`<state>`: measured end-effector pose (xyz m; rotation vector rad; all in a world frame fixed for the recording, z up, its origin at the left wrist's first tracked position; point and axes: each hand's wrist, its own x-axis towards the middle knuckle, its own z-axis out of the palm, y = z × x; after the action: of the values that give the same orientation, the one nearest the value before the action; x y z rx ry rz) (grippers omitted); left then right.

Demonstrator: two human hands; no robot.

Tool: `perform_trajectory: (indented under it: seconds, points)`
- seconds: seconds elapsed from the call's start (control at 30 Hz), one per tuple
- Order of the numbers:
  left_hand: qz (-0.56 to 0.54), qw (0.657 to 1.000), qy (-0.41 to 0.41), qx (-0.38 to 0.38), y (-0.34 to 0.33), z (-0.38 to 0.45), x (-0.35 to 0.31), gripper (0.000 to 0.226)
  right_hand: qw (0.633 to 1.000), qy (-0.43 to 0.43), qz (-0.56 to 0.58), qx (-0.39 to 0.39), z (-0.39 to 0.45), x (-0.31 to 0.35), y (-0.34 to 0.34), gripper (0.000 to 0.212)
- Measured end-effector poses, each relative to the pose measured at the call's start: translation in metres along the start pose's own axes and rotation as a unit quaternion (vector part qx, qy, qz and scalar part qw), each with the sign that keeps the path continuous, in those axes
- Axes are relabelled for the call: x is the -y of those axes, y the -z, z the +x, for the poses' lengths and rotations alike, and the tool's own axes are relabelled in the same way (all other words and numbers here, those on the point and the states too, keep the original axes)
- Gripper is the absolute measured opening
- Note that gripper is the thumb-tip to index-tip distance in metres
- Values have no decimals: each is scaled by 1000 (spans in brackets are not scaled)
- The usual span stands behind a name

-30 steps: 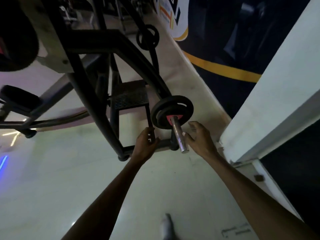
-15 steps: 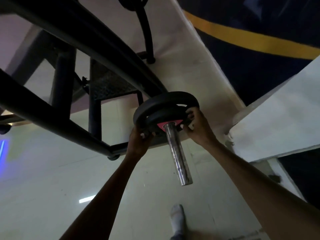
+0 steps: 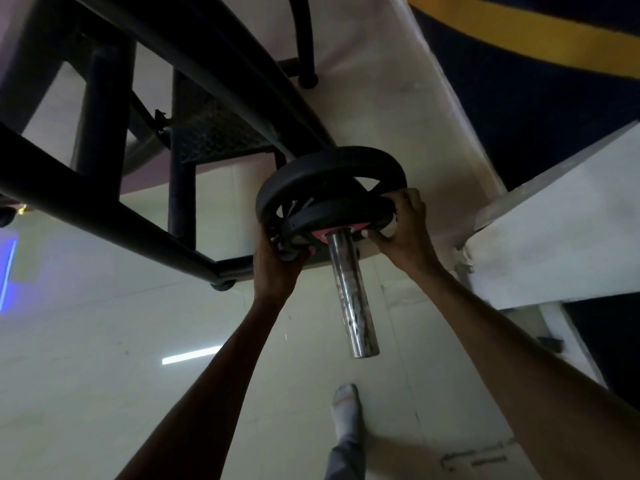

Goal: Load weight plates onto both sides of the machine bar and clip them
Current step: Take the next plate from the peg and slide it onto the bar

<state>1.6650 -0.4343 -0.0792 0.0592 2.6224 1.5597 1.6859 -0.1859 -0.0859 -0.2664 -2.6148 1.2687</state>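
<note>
Nearest the camera, a socked foot [image 3: 346,407] is standing on the pale floor [image 3: 86,393], and both forearms are reaching up and away from it toward the machine; between them the chrome bar sleeve [image 3: 351,299] is jutting toward the viewer, its free end bare and no clip showing on it. Further along, the left hand [image 3: 277,268] is curling round the lower left rim of the smaller plate [image 3: 332,216], while the right hand [image 3: 403,226] is clamping that plate's right edge, thumb on the near face and fingers [image 3: 410,199] wrapping over the rim; so both hands are closed on the same plate, one at each side. The plate is sitting on the sleeve well up from its free end, with a pink hub label [image 3: 337,233] ringing the bar, and it is lying just in front of a larger plate [image 3: 332,174] already on the sleeve; whether the two are touching is hard to tell.

The plate is looking rigid, dense and probably rubber-coated, so it is likely to be heavy for its size yet not slippery; the two-sided rim grip is the sensible hold, keeping it square to the sleeve so it does not bind, with fingers kept out of the gap between the plates. Beyond, the black machine frame [image 3: 104,209] is crossing the view, and a dark wall with a yellow stripe [image 3: 519,29] is standing farthest back.
</note>
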Motion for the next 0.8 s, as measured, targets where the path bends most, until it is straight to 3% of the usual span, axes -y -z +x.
perform_trajectory:
  seconds: [0.2,0.37,0.43,0.6,0.73,0.8]
  points:
    - [77,996,-27,46,5,-28,8,67,999,-12,11,41,-34,-5,8,54]
    - [78,995,6,60,0,-84,22,58,997,5,44,69,-94,6,27,37]
    - [67,995,19,67,1,-107,21,54,997,0,43,70,-121,11,35,39]
    - [71,994,29,72,6,-192,19,22,996,-11,50,75,-196,19,56,45]
    - [42,995,40,80,23,-265,13,18,993,-40,60,94,-266,30,78,48]
    - [31,996,43,79,38,-297,6,28,991,-49,69,99,-296,45,88,48]
